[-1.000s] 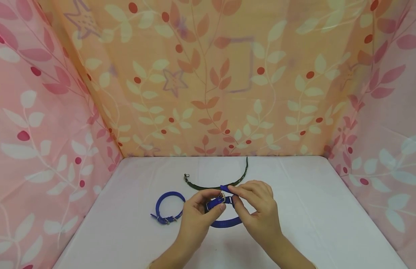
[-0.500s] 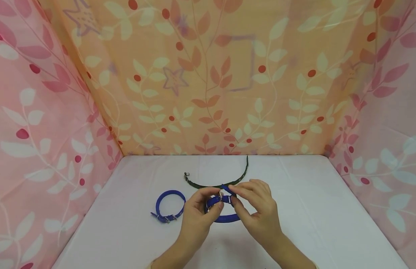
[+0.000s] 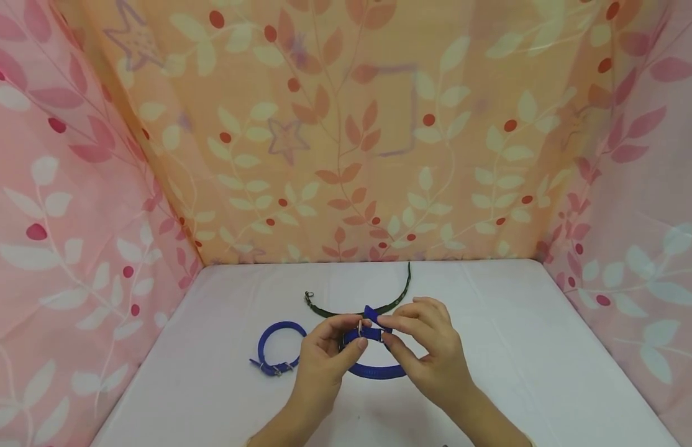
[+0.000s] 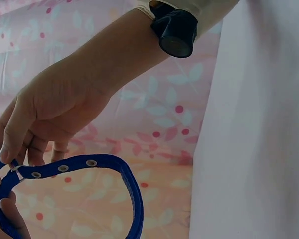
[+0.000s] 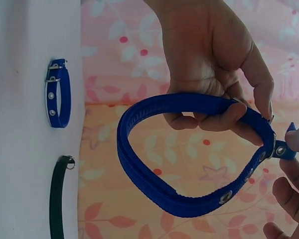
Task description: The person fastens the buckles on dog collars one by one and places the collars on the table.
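A blue pet collar (image 3: 376, 372) with metal eyelets is held off the table between both hands. My left hand (image 3: 323, 363) pinches it beside the metal buckle (image 3: 361, 327), thumb in front and fingers behind. With thumb and forefinger, my right hand (image 3: 432, 347) grips the strap's loose end (image 3: 371, 313), which sticks up above the buckle. The collar (image 5: 139, 169) forms a wide loop in the right wrist view, where the eyeleted end (image 5: 280, 150) comes out through the metal fitting. Fingers partly cover the buckle, so the prong's exact position cannot be told.
Left of the hands, a second blue collar (image 3: 282, 323) lies buckled in a ring on the white table (image 3: 200, 372). Behind the hands, a dark green collar (image 3: 323, 312) lies unfastened in a curve. Patterned cloth (image 3: 346, 155) walls in the back and sides.
The buckle has turned more edge-on in my left fingers and shifted slightly left. The strap's loose end stands up a little more in my right fingers. The collars on the table stay put.
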`<state>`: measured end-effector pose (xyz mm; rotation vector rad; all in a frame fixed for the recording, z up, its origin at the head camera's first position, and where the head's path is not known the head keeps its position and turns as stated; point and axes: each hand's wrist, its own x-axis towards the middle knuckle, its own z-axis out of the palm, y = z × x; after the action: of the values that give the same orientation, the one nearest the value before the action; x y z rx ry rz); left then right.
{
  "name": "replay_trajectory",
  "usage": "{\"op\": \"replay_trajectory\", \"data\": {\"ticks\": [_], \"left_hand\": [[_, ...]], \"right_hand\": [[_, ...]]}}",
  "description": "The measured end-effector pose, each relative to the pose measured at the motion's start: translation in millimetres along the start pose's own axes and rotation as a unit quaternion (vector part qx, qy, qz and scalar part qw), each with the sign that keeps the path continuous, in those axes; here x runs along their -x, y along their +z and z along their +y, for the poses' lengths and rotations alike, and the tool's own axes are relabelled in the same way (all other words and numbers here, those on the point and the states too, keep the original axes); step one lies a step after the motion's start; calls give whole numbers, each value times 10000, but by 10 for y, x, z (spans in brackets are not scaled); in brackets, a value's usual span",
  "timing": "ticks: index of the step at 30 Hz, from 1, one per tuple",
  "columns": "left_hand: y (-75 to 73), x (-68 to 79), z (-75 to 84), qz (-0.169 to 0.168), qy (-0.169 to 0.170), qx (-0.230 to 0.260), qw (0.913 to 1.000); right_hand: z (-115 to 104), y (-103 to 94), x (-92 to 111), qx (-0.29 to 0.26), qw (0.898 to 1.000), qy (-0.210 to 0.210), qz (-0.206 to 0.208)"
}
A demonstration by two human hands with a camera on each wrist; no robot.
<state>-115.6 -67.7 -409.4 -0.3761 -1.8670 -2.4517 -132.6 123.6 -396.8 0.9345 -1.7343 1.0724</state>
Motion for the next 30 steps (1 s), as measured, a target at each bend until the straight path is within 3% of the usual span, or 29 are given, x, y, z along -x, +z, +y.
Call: {"op": "replay_trajectory", "data": {"ticks": [6,13,23,30], "left_hand": [[-6,6,-8,77,-222,74,9997],[-19,-5,23,66,-139,117,9998],[-54,-30,63,-39,-453,-48,9990],[-72,-53,88,-373,-801,-238,9958]], "right_hand": [[16,-30,-4,-253,9996,35,-143],[29,-39,-35,-332,9991,-96,-250],[67,-47,-29,-352,9957,-248,-826],[32,-83,-31,-341,9928,170,-1132]]}}
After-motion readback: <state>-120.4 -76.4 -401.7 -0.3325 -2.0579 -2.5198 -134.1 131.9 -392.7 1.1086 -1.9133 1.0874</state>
